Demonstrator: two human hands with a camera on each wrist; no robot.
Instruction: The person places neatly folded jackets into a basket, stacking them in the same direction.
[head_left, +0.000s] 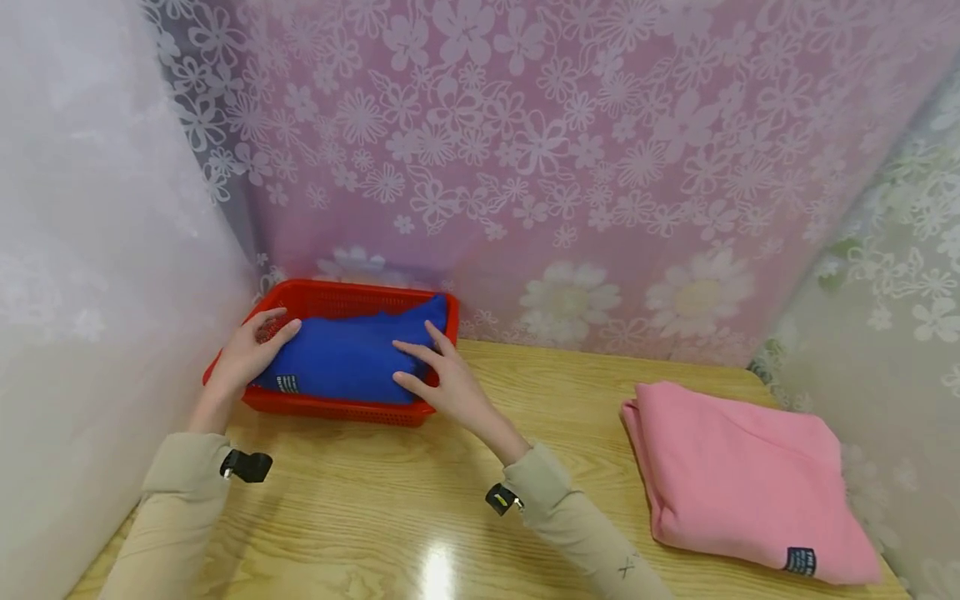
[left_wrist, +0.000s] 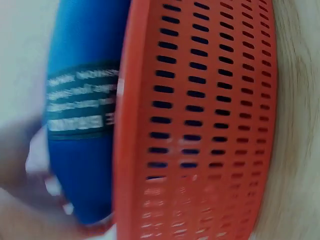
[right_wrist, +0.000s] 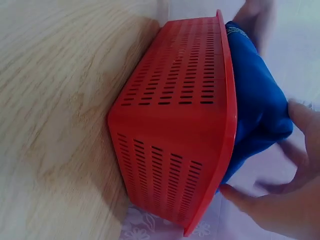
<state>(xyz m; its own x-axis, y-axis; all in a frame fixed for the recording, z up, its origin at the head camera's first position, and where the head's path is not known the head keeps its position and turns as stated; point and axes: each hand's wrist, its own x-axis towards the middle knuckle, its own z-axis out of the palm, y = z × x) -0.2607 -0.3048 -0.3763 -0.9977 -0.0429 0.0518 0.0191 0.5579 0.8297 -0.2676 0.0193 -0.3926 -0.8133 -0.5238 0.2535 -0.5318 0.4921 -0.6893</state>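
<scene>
A folded blue cloth garment point(head_left: 345, 357) lies in a red perforated plastic basket point(head_left: 330, 410), bulging above the rim in the right wrist view. A dark label with pale lettering point(left_wrist: 82, 102) shows near its left end. My left hand point(head_left: 250, 354) rests at that end, its thumb on the cloth; the left wrist view is blurred there. Over the right end my right hand point(head_left: 450, 383) spreads its fingers, some touching the cloth. In the right wrist view, a fingertip point(right_wrist: 300, 114) meets the bunched blue fabric.
A folded pink garment point(head_left: 742, 483) with a dark label lies at the right of the wooden table point(head_left: 360, 508). Flowered curtain-like sheets point(head_left: 525, 167) hang behind and on both sides. The basket stands close to the left and back sheets.
</scene>
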